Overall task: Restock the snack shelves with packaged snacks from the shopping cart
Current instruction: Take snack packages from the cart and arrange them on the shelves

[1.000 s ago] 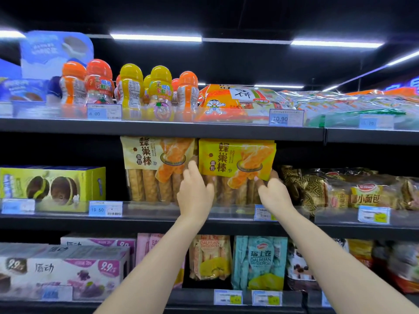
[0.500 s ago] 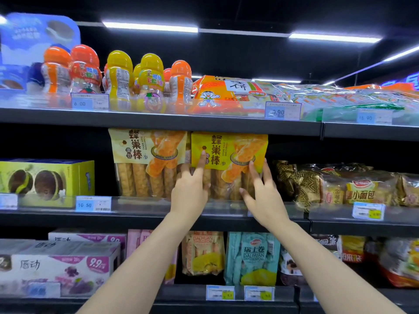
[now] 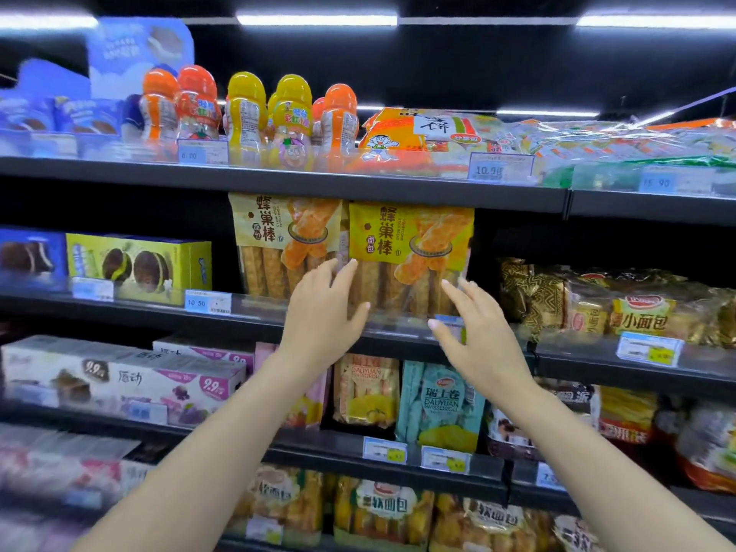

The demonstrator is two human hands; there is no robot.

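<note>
Breadstick bag (image 3: 410,256) freshly released, upright.

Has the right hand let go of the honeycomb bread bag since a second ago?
Yes. The right hand has drawn back, fingers spread, in front of the shelf rail; the honeycomb bread bag stands alone on the shelf.

White light came from ceiling strip lights (image 3: 316,19) above the top shelf (image 3: 278,181), against a dark ceiling. Below that shelf, the yellow bread-stick packets (image 3: 410,241) were bright and fairly sharp, while recesses beside them fell into deep shadow. Left of the packets, boxes and price tags (image 3: 207,302) smeared with motion blur. The clear wrappers on the top shelf's right end showed glare. Shelf lines bowed toward the edges.
</note>
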